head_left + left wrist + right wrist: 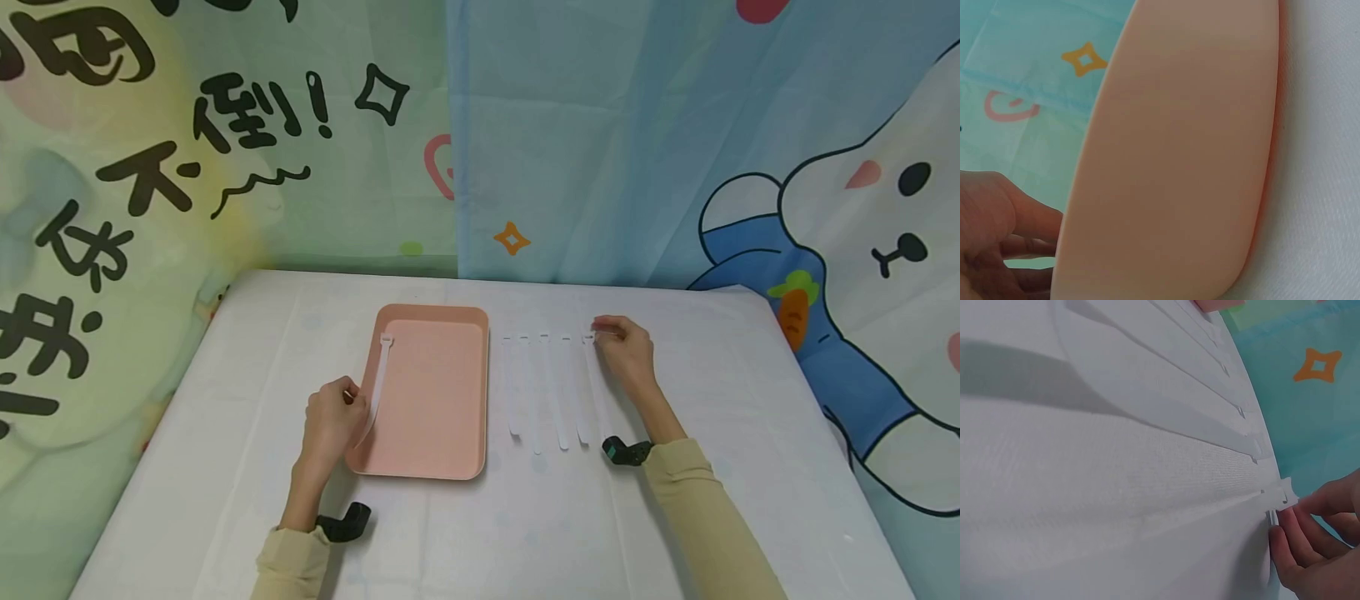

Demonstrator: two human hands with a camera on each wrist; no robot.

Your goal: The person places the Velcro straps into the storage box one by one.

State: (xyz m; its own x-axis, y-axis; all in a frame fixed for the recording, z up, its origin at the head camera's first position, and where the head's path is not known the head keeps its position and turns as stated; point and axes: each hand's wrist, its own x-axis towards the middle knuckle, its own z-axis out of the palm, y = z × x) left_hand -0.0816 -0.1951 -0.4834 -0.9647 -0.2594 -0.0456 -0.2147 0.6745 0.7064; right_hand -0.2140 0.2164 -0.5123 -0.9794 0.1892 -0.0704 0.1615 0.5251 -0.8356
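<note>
Right of the centre of the head view, we see the right hand pinching the upper end of a white strap, which trails downward below the fingertips. Four other white straps lie side by side just left of it. Left of centre, the left hand is at the left rim of the pink tray, just beside a single strap inside; we cannot tell whether its bent fingers grip anything.
</note>
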